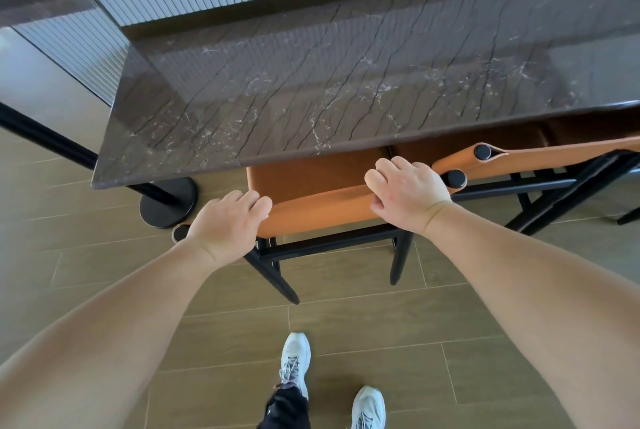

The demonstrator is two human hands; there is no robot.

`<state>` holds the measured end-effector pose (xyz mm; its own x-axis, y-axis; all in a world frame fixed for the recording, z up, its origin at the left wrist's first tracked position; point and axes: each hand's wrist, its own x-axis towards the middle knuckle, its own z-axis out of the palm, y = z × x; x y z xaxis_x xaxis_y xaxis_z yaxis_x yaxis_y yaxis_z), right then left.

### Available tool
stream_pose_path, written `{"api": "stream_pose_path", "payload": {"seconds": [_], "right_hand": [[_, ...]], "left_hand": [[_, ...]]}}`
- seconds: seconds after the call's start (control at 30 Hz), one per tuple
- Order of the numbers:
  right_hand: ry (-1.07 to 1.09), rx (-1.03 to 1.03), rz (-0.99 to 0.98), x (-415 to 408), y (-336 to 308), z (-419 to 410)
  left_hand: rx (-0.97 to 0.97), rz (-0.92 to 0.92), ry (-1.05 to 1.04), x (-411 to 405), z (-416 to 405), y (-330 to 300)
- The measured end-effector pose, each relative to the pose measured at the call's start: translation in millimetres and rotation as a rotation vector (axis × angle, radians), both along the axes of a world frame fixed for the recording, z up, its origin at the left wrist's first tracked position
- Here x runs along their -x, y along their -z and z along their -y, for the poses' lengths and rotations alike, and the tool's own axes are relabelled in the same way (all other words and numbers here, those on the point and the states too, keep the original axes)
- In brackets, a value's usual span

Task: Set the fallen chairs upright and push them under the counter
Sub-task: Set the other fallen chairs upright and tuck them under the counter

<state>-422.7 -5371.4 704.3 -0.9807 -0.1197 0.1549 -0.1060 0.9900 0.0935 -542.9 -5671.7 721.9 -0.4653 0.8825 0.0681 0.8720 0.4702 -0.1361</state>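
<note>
Gripping its orange backrest top, one at each end, the left hand (227, 226) and right hand (407, 191) are curled over an upright chair (322, 200), whose seat is tucked beneath the marble counter (311, 89) just ahead of them. A second chair (540, 160) is seen beside the right hand.

No lettering, label, brand mark or number can be read anywhere in the view: not on the dark veined stone counter (311, 82), the orange leather chair with black frame (322, 207), or the white lace-up sneakers (296, 359).
</note>
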Motion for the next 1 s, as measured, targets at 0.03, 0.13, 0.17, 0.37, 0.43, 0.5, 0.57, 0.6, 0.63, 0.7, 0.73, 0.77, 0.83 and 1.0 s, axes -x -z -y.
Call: {"api": "stream_pose_path", "payload": {"seconds": [0.03,0.13,0.17,0.37,0.43,0.5,0.57,0.6,0.63,0.7,0.73,0.77,0.83,1.0], "right_hand": [[-0.003,-0.001,-0.007,2,-1,-1],[-0.008,0.006,-0.005,6,-3,7],[-0.001,0.014,-0.003,7,-1,13],[0.045,0.038,0.040,14,8,52],[0.049,0.018,0.044,21,9,60],[0.051,0.033,0.040,27,10,66],[0.042,0.049,0.012,34,10,68],[0.042,0.049,-0.003,38,9,66],[0.045,0.046,-0.007,42,7,65],[0.062,0.039,0.001,51,2,62],[0.074,0.030,0.005,56,0,61],[0.082,0.024,0.005,60,-2,59],[0.087,0.031,-0.002,67,-4,59],[0.097,0.052,0.069,62,10,67]], "left_hand": [[-0.003,-0.001,0.005,3,-1,-1],[0.007,0.010,0.009,15,4,-3],[0.010,0.006,0.015,21,8,-2],[0.093,0.021,0.037,58,31,0],[0.101,0.011,0.043,69,37,0],[0.122,0.022,0.047,76,40,0],[0.133,0.035,0.053,83,42,1],[0.124,0.026,0.057,88,42,2],[0.123,0.016,0.056,93,41,1],[0.125,0.007,0.036,103,38,-3],[0.120,0.005,0.021,106,37,-4],[0.109,0.004,0.011,109,35,-4],[0.073,0.002,0.016,112,35,-3],[0.023,0.064,0.030,100,47,16]]}}
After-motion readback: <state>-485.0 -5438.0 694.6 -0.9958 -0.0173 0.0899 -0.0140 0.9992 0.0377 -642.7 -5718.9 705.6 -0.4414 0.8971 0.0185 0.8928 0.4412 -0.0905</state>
